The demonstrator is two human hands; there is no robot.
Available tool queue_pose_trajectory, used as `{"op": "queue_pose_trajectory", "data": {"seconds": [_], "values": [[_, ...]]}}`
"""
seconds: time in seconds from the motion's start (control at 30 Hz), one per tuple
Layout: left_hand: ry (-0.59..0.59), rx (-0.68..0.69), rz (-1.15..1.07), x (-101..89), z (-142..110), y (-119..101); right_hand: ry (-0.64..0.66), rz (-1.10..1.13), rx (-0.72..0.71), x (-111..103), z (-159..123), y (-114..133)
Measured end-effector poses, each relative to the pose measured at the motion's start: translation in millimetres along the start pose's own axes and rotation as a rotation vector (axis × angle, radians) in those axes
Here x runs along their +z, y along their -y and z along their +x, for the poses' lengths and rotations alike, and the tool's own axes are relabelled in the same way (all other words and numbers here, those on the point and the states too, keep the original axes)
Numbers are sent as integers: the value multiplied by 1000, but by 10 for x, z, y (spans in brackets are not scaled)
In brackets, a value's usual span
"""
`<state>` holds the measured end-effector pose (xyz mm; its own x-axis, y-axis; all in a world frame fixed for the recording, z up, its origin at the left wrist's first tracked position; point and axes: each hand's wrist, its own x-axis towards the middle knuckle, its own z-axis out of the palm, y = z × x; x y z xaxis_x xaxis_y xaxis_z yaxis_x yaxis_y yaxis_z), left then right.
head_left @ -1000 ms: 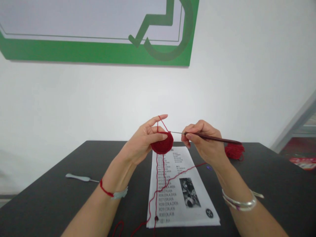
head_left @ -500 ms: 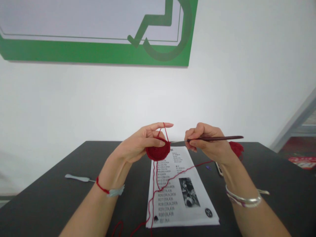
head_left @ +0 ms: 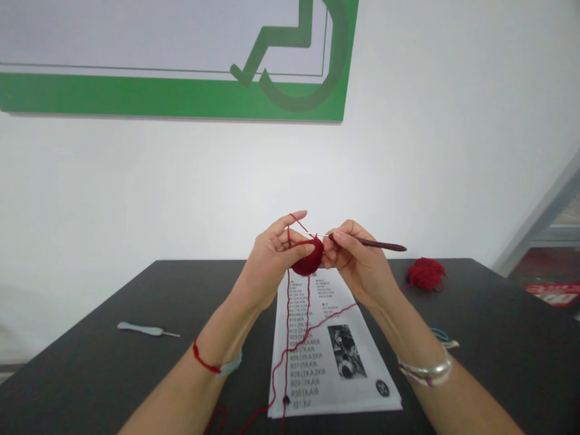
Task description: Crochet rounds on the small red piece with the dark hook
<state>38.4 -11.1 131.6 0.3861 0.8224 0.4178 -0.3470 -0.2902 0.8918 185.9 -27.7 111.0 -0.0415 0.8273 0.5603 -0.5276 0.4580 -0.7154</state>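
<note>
A round piece of dark red crochet is pinched between the thumb and fingers of my left hand. Red yarn loops over my raised left index finger and hangs down past the work. My right hand grips a crochet hook with a dark handle and a thin metal shaft. The hook's tip lies at the top edge of the crochet, close to the taut yarn. Whether a loop sits on the hook is too small to tell.
Under my hands lies a printed pattern sheet on the black table. A ball of red yarn sits at the right. On the left is a second hook with a pale grey handle. A green-edged sign hangs on the wall.
My right hand has moved left, bringing the hook to the crochet's top edge. My left hand has shifted up and right and tilted the crochet. The yarn ball now shows fully.
</note>
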Motion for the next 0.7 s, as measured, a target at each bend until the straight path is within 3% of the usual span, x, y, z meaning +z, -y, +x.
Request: {"op": "queue_pose_trajectory", "data": {"seconds": [0.13, 0.27, 0.7], "values": [[-24, -8, -5, -18, -12, -41, 59, -32, -46, -21, -3, 45], [-41, 13, -5, -25, -10, -34, 101, -203, -120, -83, -6, 84], [-117, 83, -4, -4, 15, 1, 29, -676, -363, -45, -89, 57]]}}
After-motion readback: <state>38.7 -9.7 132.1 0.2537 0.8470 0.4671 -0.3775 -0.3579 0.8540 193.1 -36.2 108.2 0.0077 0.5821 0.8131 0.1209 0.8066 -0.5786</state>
